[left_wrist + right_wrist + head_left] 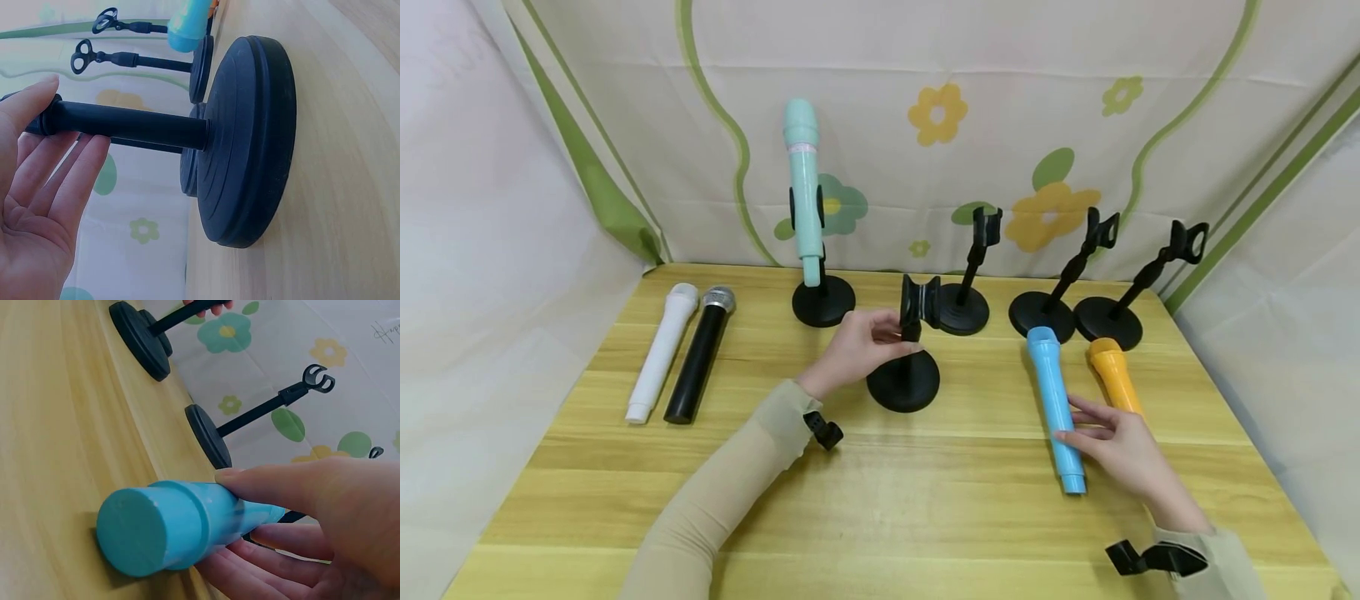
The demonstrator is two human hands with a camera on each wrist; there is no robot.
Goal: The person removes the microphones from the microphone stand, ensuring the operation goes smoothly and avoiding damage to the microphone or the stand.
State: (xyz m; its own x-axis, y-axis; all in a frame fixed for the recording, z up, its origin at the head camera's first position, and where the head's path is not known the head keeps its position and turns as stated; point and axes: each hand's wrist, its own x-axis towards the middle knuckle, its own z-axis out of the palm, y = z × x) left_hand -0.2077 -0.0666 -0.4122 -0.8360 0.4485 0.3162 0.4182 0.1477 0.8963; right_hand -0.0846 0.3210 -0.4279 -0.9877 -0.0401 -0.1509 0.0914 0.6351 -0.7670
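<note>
My left hand [867, 350] grips the post of a black microphone stand [904, 385] near the table's middle; its round base is close over the wood, its clip at the top unfilled. In the left wrist view the thumb and fingers lie around the upper post [131, 124]. On the right, my right hand [1123, 446] pinches a light blue microphone [1051, 392] by its lower body, thumb on one side and fingers on the other. The right wrist view shows its flat tail end [132, 532] toward the camera. An orange microphone [1114, 373] lies beside it, partly hidden by the hand.
A mint microphone [805, 183] sits upright in a stand [824, 304] at the back left. Three more black stands, one near the middle [964, 312] and two at right [1043, 315], line the back edge before a flowered cloth. White [662, 354] and black [702, 358] microphones lie at left.
</note>
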